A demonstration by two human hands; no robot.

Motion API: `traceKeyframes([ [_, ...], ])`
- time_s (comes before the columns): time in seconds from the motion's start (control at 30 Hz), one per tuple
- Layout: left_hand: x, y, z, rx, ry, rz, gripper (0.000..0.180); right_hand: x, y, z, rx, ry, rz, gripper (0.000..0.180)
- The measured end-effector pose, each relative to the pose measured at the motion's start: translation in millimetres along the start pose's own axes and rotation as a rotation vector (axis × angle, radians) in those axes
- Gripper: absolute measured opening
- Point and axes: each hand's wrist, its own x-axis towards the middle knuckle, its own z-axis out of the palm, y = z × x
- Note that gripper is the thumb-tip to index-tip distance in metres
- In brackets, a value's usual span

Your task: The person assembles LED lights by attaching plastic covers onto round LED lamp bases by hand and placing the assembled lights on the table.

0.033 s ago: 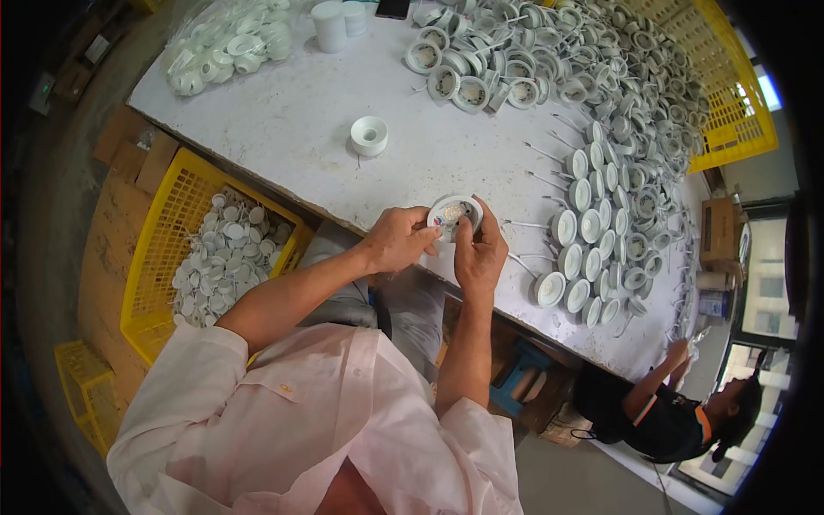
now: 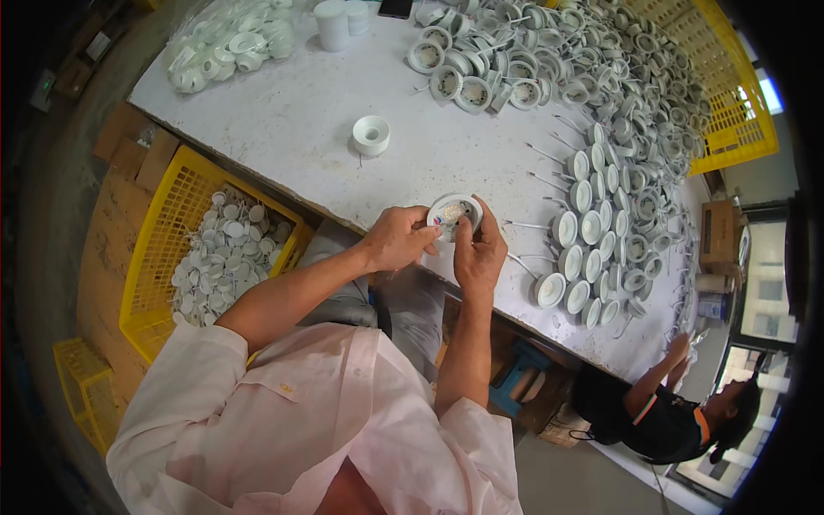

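Observation:
Just over the table's near edge, both hands hold a round white LED downlight housing (image 2: 453, 211). Its open face is turned up, showing a pale board and small coloured bits inside. My left hand (image 2: 396, 239) is closed on its left rim, fingers partly hidden under it. My right hand (image 2: 482, 251) grips the right side, the thumb pressing on the inside. A white ring-shaped piece (image 2: 371, 136) sits alone beyond the hands. To the right stand rows of white downlights with lit-looking round faces (image 2: 565, 229), their wires pointing left.
A large heap of downlights (image 2: 601, 60) covers the far right of the white table (image 2: 283, 129), beside a yellow crate (image 2: 730, 129). A bag of white parts (image 2: 227, 47) and white rolls (image 2: 330, 26) stand far left. Another yellow crate (image 2: 142, 283) holds white discs (image 2: 225, 253). A co-worker (image 2: 678, 412) works at right.

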Motion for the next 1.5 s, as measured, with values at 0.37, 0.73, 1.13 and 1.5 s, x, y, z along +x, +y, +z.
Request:
traceKeyframes([
  [0.37, -19, -59, -50, -0.470, 0.061, 0.088, 0.028, 30, -5, 28, -0.032, -0.061, 0.019, 0.041],
  [0.73, -52, -75, -93, -0.573, 0.222, 0.109, 0.032, 97, -11, 136, -0.435, -0.326, -0.372, 0.074],
  [1.13, -46, -84, -98, -0.586, 0.215, 0.159, 0.033, 102, -12, 140, -0.306, -0.361, -0.350, 0.063],
  [1.5, -43, -73, -89, -0.621, 0.279, 0.100, 0.034, 96, -18, 120, -0.064, -0.263, -0.356, 0.047],
])
